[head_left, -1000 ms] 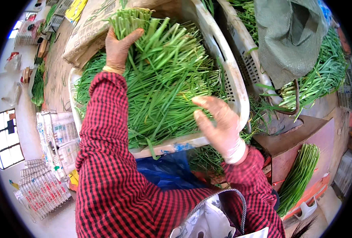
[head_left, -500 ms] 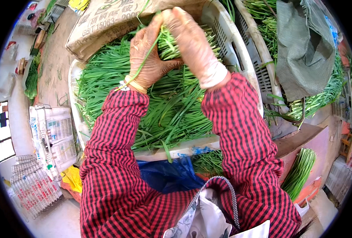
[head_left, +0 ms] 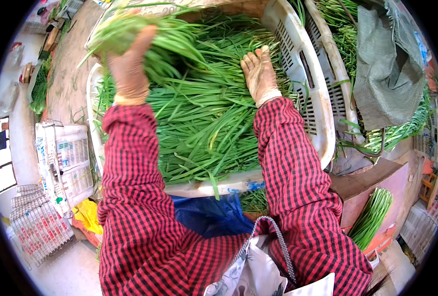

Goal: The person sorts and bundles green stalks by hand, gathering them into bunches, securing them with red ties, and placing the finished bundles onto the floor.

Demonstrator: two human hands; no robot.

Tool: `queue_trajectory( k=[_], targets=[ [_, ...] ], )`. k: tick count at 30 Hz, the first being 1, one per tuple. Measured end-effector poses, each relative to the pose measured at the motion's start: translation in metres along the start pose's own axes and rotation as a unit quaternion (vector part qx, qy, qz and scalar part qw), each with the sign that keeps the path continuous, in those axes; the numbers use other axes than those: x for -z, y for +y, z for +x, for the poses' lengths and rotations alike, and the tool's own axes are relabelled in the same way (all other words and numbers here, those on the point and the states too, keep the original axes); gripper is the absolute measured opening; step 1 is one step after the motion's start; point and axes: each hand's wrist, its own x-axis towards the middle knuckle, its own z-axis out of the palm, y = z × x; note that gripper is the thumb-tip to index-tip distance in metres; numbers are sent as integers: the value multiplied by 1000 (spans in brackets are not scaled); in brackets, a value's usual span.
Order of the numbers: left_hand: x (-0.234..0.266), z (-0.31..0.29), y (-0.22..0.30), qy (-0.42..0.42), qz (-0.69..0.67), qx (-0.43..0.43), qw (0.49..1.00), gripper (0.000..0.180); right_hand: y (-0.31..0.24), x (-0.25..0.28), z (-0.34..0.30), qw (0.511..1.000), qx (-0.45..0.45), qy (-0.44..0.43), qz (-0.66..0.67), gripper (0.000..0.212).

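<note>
A bunch of garlic chives, its leaves smeared by motion, is gripped in my left hand above the far left of a white plastic crate. Many more loose chives fill that crate, their pale stem ends mostly toward the right wall. On those stem ends rests my right hand, fingers extended over them and no bunch lifted in it. Both hands wear thin, stained gloves.
A brown printed sack lies at the crate's far edge. To the right stand another crate and a grey-green woven cloth. A chive bundle leans at lower right; stacked crates stand left. Blue plastic hangs in front.
My hands, close together at the far side before, have parted. The left has swung left with the bunch of chives; the right has come down onto the stems at the crate's right.
</note>
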Motion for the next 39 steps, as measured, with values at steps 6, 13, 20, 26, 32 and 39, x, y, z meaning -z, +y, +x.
queue_trajectory(
  k=[6,13,20,26,32,39],
  targets=[
    [104,8,93,119,-82,-33,989,37,-5,10,1,1000,-15,-11,9,78],
    [144,-26,276,14,44,-159,986,35,-55,-63,-59,890,86,-152,-422,106],
    [-4,-102,292,-243,217,-307,894,54,-113,-206,-283,627,451,-403,-491,112],
    [-129,-171,316,-355,-348,-122,859,116,-180,-155,-384,661,532,-156,-506,74],
    [-148,-255,286,-244,-147,-233,930,144,-217,-180,-496,776,394,-82,-486,50],
    [-155,-326,202,-53,-639,455,619,30,-171,-82,-485,655,134,-68,-741,106]
  ],
)
